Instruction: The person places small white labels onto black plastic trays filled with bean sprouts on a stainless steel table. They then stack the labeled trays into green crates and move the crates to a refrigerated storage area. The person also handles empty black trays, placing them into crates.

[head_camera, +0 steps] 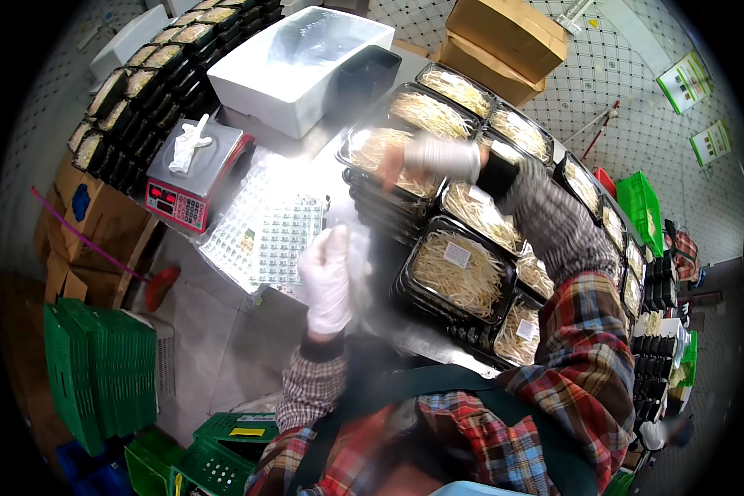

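My right hand (437,159), in a white glove and blurred by motion, is over a black plastic tray of bean sprouts (372,149) on top of a stack. Its fingertips are too smeared to show whether they grip anything. My left hand (327,279), also white-gloved, has curled fingers and hovers beside a sheet of small printed stickers (288,239). Whether something is pinched in it is unclear. Between my hands and my body stands another stack, topped by a sprout tray (462,273) under clear wrapping with a white label (457,255).
A red digital scale (192,177) bears a loose white glove (189,146). Behind stands a white foam box (297,68), with stacked sprout trays (142,80) to its left. More trays (521,133) line the table's right side. Green crates (99,366) are piled at lower left.
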Demonstrator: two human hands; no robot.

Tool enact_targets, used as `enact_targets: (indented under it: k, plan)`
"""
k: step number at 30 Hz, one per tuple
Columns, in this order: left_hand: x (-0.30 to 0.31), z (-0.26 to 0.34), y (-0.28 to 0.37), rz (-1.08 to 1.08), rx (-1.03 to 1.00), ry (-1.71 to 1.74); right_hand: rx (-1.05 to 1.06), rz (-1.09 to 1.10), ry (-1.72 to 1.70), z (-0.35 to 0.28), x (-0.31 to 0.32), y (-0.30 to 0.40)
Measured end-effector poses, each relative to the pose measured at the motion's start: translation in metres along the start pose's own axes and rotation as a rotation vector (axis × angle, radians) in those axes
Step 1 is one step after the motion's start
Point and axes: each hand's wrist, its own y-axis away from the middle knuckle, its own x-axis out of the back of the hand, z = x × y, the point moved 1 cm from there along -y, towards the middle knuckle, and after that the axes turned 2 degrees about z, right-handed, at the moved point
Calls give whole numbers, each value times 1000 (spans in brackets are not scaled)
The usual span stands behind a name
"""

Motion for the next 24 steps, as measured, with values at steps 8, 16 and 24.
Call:
enact_targets:
  k: [8, 16, 24]
  plan:
    - [1, -12, -10, -199, 190, -118, -214, 696, 252, -6, -14, 15]
    - [42, 8, 18, -254, 69, 100, -621, 838, 1048, 69, 84, -32]
    - [39, 5, 17, -175, 38, -58, -664, 833, 1183, 48, 66, -8]
